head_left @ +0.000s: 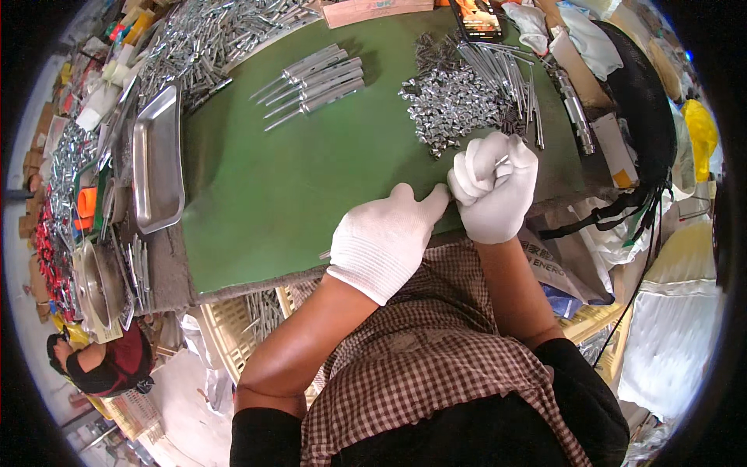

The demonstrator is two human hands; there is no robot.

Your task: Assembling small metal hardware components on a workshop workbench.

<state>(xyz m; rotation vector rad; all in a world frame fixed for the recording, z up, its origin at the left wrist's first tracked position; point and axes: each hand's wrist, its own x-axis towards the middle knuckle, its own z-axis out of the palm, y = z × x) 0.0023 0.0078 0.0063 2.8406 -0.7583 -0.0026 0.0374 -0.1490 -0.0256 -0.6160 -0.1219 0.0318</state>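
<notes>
My left hand (383,240), in a white knit glove, is closed over the near part of the green mat. A short metal end of a slim metal piece (324,254) sticks out beside its wrist; the rest is hidden in the palm. My right hand (496,187), gloved too, is curled just to the right, its fingertips pinching a small metal part (503,162). The left index finger reaches to the right hand's edge. Just beyond the right hand lie a heap of small shiny metal pieces (455,101), dark springs (436,54) and long thin metal rods (506,74).
Several pen-shaped metal tools (331,82) lie side by side on the green mat (272,194). A steel tray (158,159) stands at the left, with a large pile of metal parts (226,35) behind. A phone (477,19) is at the back; another person (105,362) sits lower left.
</notes>
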